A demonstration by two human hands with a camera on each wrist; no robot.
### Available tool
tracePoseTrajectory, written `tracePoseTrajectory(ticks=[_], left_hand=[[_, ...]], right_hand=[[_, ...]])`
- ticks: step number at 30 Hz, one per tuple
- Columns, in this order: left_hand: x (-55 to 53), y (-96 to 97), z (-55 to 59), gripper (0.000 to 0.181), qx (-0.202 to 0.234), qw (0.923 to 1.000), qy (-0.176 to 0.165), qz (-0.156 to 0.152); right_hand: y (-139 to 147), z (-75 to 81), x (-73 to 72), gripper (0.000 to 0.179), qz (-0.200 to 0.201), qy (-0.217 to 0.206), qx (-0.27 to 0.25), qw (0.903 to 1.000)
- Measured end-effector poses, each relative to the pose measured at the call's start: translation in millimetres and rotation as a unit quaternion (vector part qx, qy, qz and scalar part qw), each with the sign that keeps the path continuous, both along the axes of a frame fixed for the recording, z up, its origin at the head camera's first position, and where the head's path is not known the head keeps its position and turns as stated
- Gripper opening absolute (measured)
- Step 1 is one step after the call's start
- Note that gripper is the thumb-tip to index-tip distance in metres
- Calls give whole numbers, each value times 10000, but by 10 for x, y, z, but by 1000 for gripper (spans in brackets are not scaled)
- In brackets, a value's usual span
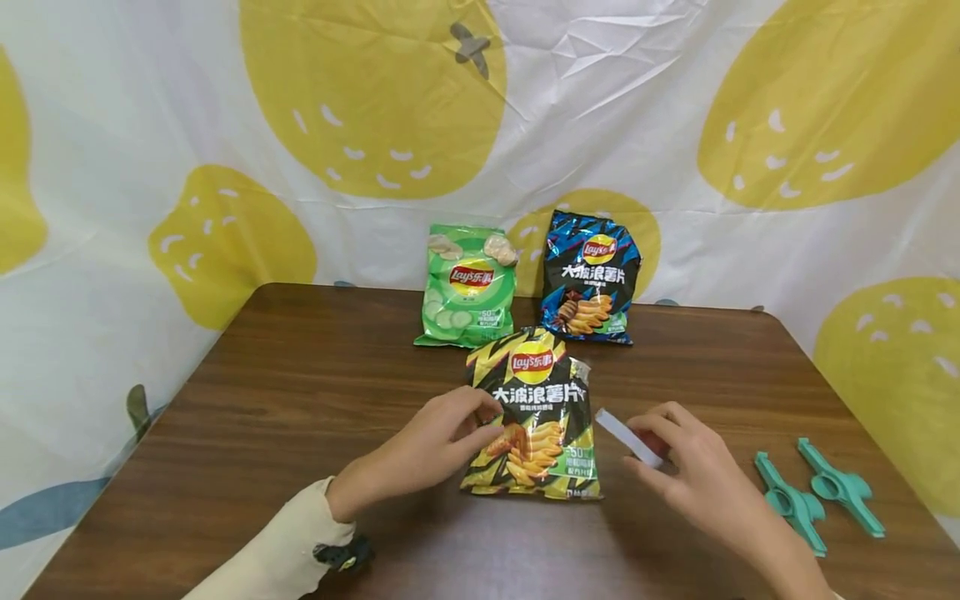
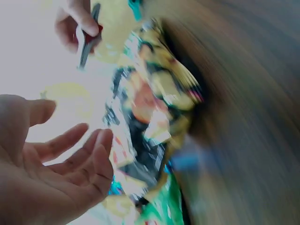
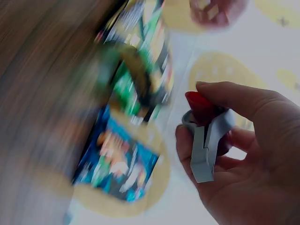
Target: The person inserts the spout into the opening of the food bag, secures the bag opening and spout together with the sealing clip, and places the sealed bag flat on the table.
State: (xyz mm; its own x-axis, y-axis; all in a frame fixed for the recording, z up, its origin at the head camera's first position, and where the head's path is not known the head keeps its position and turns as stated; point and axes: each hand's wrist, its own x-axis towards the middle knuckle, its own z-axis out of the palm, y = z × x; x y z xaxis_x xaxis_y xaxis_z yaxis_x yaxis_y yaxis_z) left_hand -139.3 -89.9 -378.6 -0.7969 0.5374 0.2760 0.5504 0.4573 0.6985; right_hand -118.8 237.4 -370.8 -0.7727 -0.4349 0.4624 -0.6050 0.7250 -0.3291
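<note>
Wooden table [image 1: 300, 375]: black-and-yellow bag [image 1: 536, 421] sits near the middle, between the hands. Judged light, soft and slick, contents fragile; best taken by its flat end seams. Label reads "Lay's乐事", "大波浪薯片", "50". Behind it: green bag [image 1: 468, 287] and blue-and-black bag [image 1: 590, 279], both marked Lay's. Left hand [image 1: 431, 437] at the front bag's left edge: thumb and fingers apart, nothing held; contact unclear. Right hand [image 1: 693, 467], right of that bag: thumb and fingers pinch a grey-and-red clip [image 3: 204, 154], probably stiff, light; red parts suit the grip.
</note>
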Motion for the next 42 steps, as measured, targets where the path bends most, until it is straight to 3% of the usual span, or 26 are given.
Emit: tracePoseTrajectory(ticks=[5, 12, 15, 17, 21, 24, 34, 42], left_hand=[[87, 150, 125, 23, 483, 9979, -191, -382], [122, 235, 132, 18, 434, 9972, -182, -579], [113, 200, 84, 24, 522, 9970, -83, -560], [112, 167, 54, 26, 579, 9968, 1, -550], [102, 121, 20, 30, 543, 9970, -20, -553], [89, 103, 18, 32, 488, 9973, 2, -555], [104, 36, 64, 34, 103, 9986, 258, -450], [109, 13, 104, 31, -63, 9973, 324, -656]], right_hand=[[-326, 80, 80, 35, 888, 303, 123, 9955], [-667, 178, 88, 40, 1341, 475, 524, 9884], [-753, 158, 33, 34, 1423, 122, 433, 9888], [-784, 143, -7, 26, 1492, -376, 291, 9877], [-799, 100, -81, 16, 1696, -1384, 62, 9757], [-808, 59, -118, 14, 1894, -1636, -9, 9682], [-867, 53, -85, 16, 1995, -1253, 212, 9716], [-899, 40, -17, 13, 2022, -1013, 231, 9738]])
